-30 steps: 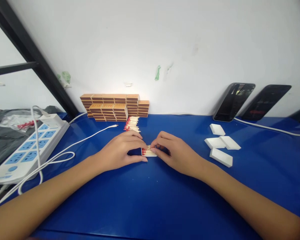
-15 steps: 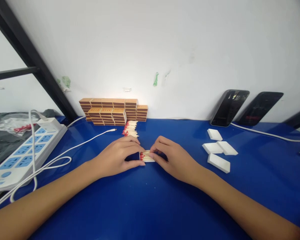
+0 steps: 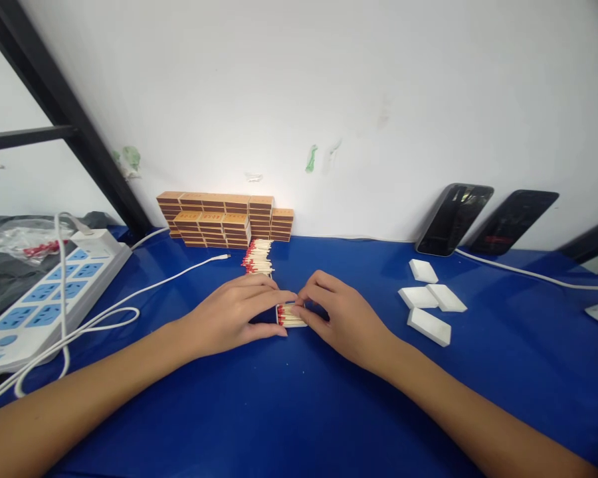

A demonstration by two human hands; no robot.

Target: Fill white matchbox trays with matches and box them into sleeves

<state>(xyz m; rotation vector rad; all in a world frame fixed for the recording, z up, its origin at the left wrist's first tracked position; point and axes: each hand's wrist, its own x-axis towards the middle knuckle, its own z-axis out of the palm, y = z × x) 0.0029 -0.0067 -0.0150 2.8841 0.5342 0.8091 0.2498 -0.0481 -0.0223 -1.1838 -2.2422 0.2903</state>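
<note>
Where left hand (image 3: 234,313) and right hand (image 3: 347,317) meet, both pinch the match tray (image 3: 292,317) between them.

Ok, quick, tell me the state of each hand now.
Left hand: closed on the matches, finger and thumb.
Right hand: closed on the same matches.

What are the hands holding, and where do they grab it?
A bunch of matches, pinched at its ends: left hand at the red-tipped end, right hand at the other.
</note>
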